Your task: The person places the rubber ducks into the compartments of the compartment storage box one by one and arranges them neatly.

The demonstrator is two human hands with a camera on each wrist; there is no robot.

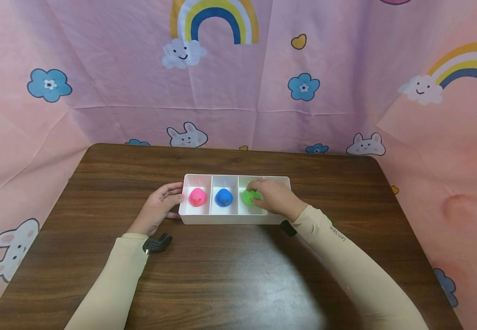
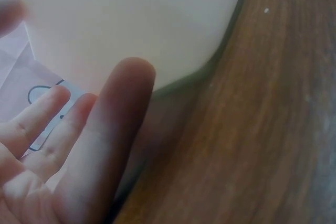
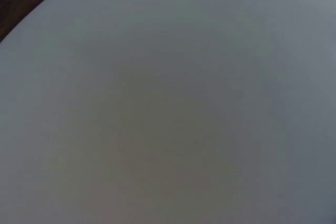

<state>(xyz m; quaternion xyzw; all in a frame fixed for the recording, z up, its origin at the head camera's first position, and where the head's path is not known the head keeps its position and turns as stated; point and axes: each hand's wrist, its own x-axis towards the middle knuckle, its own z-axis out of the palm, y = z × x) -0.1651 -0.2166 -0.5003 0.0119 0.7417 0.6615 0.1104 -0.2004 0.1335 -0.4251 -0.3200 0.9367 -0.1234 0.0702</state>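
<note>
A long white divided box (image 1: 199, 219) lies across the table. A pink toy duck (image 1: 197, 197) sits in its leftmost compartment and a blue toy duck (image 1: 224, 198) in the one beside it. In the third compartment is a green toy duck (image 1: 249, 197), partly covered by my right hand (image 1: 277, 196), whose bent fingers and thumb grip it. My left hand (image 1: 158, 206) rests loosely spread against the box's left end. Up close in the left wrist view, the thumb (image 2: 123, 93) lies along the white wall. White box surface fills nearly all of the right wrist view, with no fingers showing.
The brown wooden table (image 1: 213, 279) has rounded far corners. Behind it and at both sides hangs a pink patterned cloth (image 1: 131, 87). Dark wrist devices (image 1: 157, 244) sit at both sleeve cuffs, the right one close to the box's front wall.
</note>
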